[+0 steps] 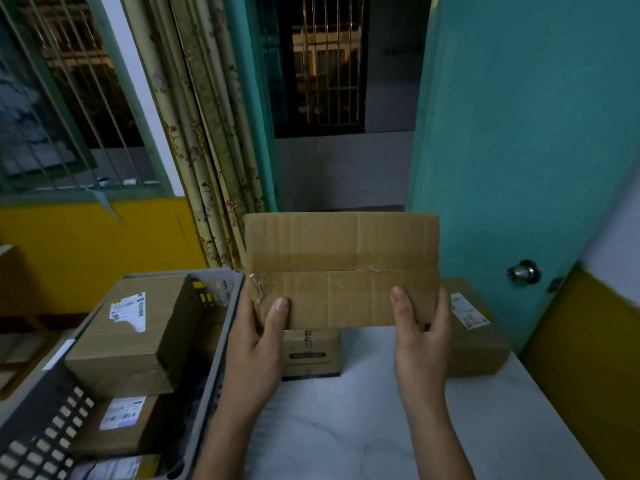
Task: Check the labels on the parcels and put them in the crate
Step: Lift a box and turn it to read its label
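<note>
Both hands, left & right, clamp the parcel upright w/ long axis left-right, crate just left, nearer left hand.

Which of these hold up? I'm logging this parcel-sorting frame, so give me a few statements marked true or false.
1. Both hands hold the same parcel. True: the left hand and right hand grip its lower corners.
2. The held parcel shows a white label on the side facing the camera. False: only brown tape shows there.
3. The crate is left of the held parcel. True.
4. The crate holds nothing. False: several labelled boxes lie in it, the top box among them.
5. A labelled box sits on the table behind the right hand. True.
</note>
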The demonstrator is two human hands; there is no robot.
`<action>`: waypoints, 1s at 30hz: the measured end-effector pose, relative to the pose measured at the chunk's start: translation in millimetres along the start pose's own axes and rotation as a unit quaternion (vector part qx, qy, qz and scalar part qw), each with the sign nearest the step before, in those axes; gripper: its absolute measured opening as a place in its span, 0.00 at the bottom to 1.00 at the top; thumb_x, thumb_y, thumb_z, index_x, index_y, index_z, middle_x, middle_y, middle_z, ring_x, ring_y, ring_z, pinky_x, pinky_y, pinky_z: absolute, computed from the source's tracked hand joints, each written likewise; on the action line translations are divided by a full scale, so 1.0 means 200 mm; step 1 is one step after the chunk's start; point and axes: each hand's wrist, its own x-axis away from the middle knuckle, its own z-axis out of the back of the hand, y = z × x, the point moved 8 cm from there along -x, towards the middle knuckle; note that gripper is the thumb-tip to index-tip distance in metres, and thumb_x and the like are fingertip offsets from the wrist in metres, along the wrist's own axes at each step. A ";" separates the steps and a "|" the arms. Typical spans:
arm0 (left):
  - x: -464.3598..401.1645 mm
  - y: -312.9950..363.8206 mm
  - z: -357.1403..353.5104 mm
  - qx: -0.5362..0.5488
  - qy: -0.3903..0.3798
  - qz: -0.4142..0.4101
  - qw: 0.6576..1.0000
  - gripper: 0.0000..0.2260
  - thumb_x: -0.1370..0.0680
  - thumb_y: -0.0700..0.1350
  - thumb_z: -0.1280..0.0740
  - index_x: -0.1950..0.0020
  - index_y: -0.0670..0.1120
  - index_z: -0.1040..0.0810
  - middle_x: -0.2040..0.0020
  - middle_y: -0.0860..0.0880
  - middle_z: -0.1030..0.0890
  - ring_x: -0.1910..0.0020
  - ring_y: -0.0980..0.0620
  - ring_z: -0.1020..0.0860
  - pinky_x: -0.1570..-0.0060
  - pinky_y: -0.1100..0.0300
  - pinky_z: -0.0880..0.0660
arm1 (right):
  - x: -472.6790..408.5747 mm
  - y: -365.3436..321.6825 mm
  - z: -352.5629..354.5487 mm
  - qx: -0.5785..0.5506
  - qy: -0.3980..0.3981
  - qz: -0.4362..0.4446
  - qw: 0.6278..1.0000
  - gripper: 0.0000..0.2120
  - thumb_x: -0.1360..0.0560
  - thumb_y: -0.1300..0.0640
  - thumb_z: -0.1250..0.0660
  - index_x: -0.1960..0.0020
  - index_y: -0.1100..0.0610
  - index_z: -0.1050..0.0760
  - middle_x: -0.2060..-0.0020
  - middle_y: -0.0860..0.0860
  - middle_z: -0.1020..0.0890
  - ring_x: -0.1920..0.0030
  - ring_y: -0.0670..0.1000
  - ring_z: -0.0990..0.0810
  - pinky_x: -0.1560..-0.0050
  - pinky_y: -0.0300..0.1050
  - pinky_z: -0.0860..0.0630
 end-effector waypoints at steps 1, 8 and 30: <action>0.00 -0.01 0.00 -0.003 0.003 0.003 1.000 0.27 0.20 0.56 0.38 0.21 0.53 0.34 0.29 0.56 0.24 0.31 0.61 0.26 0.28 0.51 0.28 | 0.00 -0.01 0.00 0.001 -0.003 0.000 1.000 0.13 0.26 0.46 0.29 0.46 0.34 0.30 0.54 0.25 0.21 0.51 0.24 0.23 0.54 0.22 0.27; -0.01 -0.07 0.05 0.023 0.041 0.048 0.998 0.24 0.21 0.64 0.34 0.27 0.60 0.31 0.35 0.59 0.23 0.38 0.64 0.24 0.40 0.58 0.25 | -0.02 -0.03 0.02 0.008 -0.014 0.025 1.000 0.11 0.26 0.46 0.33 0.45 0.45 0.29 0.52 0.42 0.17 0.54 0.36 0.18 0.57 0.31 0.23; -0.02 -0.07 0.11 -0.037 0.084 0.065 0.994 0.16 0.20 0.65 0.38 0.35 0.63 0.34 0.43 0.68 0.28 0.49 0.75 0.29 0.45 0.62 0.32 | -0.05 -0.05 -0.05 0.102 -0.103 -0.015 0.989 0.12 0.21 0.31 0.49 0.41 0.29 0.34 0.52 0.17 0.28 0.50 0.20 0.30 0.56 0.17 0.34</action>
